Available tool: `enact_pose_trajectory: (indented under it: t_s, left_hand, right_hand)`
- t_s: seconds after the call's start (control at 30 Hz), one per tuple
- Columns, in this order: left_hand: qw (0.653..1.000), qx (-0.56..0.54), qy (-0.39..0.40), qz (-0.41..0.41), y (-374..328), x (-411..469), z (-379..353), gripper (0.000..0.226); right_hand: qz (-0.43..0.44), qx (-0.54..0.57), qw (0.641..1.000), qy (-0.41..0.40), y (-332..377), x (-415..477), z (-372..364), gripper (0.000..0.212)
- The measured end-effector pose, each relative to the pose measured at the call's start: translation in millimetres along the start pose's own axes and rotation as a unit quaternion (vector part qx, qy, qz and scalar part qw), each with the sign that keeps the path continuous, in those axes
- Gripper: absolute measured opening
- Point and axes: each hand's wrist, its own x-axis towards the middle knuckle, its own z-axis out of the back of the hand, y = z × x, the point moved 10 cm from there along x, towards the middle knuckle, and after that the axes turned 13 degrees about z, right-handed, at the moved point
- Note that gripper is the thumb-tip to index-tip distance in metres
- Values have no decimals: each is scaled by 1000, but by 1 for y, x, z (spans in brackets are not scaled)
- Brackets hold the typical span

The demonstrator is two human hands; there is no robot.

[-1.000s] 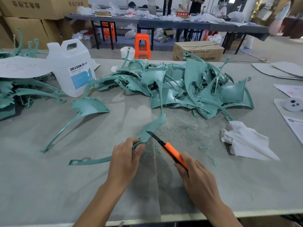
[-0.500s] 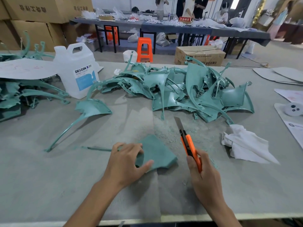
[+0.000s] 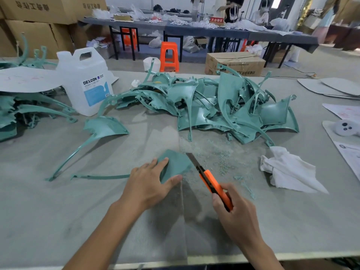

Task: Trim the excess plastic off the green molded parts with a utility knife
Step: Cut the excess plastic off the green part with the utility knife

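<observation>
The part (image 3: 176,165) being trimmed lies on the table (image 3: 58,221) just in front of the person. It is one piece of smooth teal plastic, with a broad fan-shaped end and a single thin, slightly curved stem. Its long axis runs left to right, the stem pointing left and the fan toward the knife (image 3: 211,183). The left hand (image 3: 148,184) lies flat on it with fingers stretched out and the thumb at the near edge, pressing it down rather than gripping it. The right hand (image 3: 237,217) is curled tightly round the one knife, which has an orange handle and a dark, narrow blade. The knife slants away and to the left, its blade against the fan's right edge. Fine teal shavings (image 3: 220,156) speckle the grey, felt-like tabletop just beyond. One loose part (image 3: 105,129) of the same shape lies to the left, its stem running toward the near left. Two piles of tangled teal parts sit farther out, a large pile (image 3: 224,110) ahead and a smaller one (image 3: 11,114) at the far left. One crumpled white rag (image 3: 288,170) lies to the right, and one translucent white jug (image 3: 85,80) with a blue label stands to the left of the large pile.
</observation>
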Motion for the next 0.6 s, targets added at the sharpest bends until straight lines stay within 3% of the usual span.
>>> enact_pose_trajectory:
  t_s: [0.23,0.37,0.43,0.6]
  left_hand:
    - [997,-46,63,-7,-3,4,6,116]
    - [997,-51,56,-1,4,12,12,105]
    - [996,-63,61,5,11,16,14,101]
    - [995,-65,70,4,11,18,16,97]
  right_hand:
    - [27,6,999,36,6,1,-7,17]
    - [-43,17,998,-38,-15,5,8,11]
    - [-34,26,998,-53,-13,5,12,12]
    - [31,31,998,42,6,2,-12,18]
